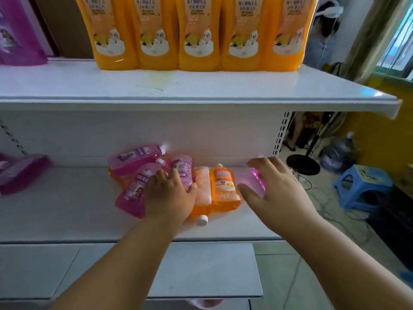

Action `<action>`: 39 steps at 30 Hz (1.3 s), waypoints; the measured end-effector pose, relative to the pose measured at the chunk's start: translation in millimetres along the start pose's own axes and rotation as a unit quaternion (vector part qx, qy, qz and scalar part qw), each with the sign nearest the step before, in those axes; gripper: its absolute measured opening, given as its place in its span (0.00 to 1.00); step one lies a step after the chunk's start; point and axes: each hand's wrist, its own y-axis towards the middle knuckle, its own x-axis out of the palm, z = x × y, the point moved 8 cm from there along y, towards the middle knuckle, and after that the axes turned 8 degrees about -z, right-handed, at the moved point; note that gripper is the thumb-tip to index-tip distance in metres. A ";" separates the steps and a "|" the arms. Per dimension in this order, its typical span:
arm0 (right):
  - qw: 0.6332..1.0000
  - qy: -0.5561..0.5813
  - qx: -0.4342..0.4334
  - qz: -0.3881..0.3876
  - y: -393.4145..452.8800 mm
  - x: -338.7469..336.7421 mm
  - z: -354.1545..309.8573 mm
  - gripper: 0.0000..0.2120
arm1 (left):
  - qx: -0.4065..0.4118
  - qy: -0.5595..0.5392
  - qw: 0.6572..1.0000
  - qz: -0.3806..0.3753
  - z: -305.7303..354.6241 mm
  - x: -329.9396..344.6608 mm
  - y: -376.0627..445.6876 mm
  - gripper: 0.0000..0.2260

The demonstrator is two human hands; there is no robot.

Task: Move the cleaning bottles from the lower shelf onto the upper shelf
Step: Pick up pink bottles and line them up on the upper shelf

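Several small pink and orange cleaning bottles lie in a heap on the white lower shelf (67, 211). My left hand (169, 198) grips one pink bottle (182, 172) in the middle of the heap, fingers curled over it. Beside it lie two more pink bottles (136, 156) (136, 189) and two orange bottles (223, 186) (202, 195). My right hand (277, 193) is spread open over another pink bottle (259, 177) at the right end, which it mostly hides. The upper shelf (223, 88) has bare white surface along its front.
A row of large orange bottles (156, 32) stands at the back of the upper shelf. Purple pouches sit at the left on both shelves (20, 30) (22, 173). Right of the shelving are a blue stool (362, 186), a fan base (302, 164) and floor cables.
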 end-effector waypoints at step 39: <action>0.954 -0.129 0.205 -0.175 102.1 100.1 169.9 0.27 | -0.019 -0.661 0.740 -0.122 83.8 -4.0 -14.1 0.27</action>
